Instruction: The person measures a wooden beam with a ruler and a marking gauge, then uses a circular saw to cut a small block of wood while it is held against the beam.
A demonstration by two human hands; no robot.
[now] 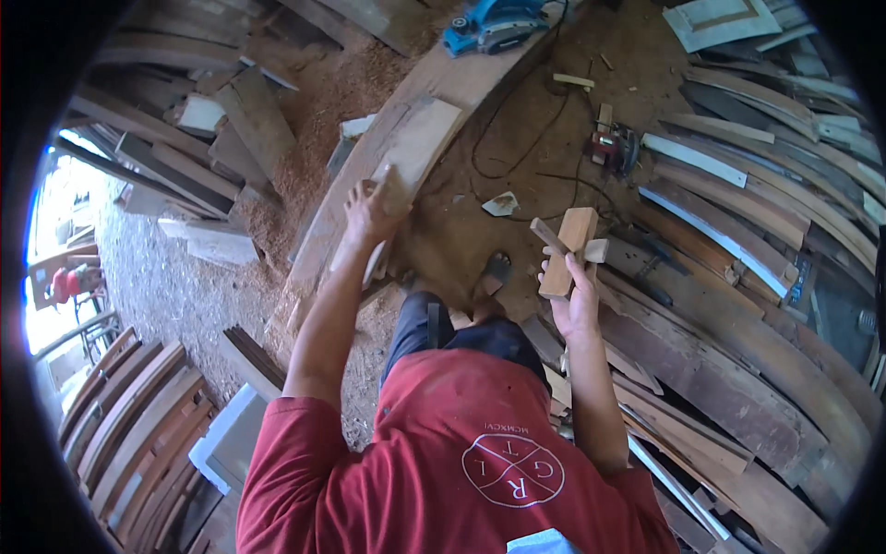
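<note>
My left hand (pixel 370 214) rests on a pale board (pixel 420 138), its fingers apart and touching the wood. This board lies on a long, thick plank (pixel 388 115) that runs away from me toward the top of the view. Off to the right, my right hand (pixel 580 300) is closed around what looks like a wooden hand plane (pixel 569 251), a block with a crosspiece sticking out on both sides. It is held up in the air, apart from the board. The palm and thumb partly cover the block's lower end.
A blue electric planer (pixel 494 26) sits on the plank's far end. On the dirt floor lie a red power tool (pixel 614 150) and a dark cord (pixel 484 166). Stacked curved timbers (pixel 738 189) fill the right side. Wood shavings (pixel 323 111) and offcuts (pixel 254 120) lie left of the plank.
</note>
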